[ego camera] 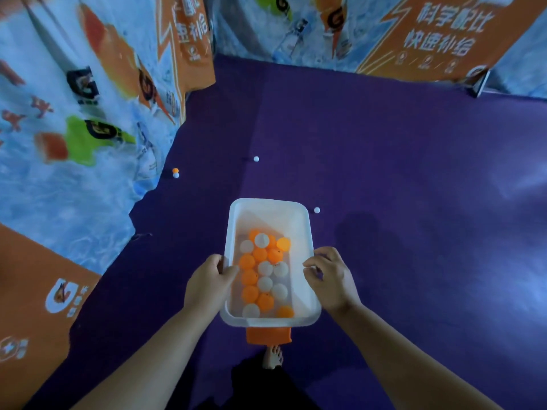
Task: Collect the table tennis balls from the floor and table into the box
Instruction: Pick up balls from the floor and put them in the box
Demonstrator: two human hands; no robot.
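Orange object [268, 334] partly hidden under box [268, 213], banners [59, 143] blurred

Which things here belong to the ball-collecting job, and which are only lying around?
For the job:
- box, gripped by left hand and right hand
- balls in the box
- near white ball, far white ball, and orange and white pair, all on the floor

Just lying about:
- printed banners
- orange item under the box

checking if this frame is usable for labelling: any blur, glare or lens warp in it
Head view: wide-angle warp bends the banners at the edges, and blur smears them; head view: a pale glare patch lies on the purple floor at right; head view: the box and the balls in it stay fairly sharp, in dim bluish light.
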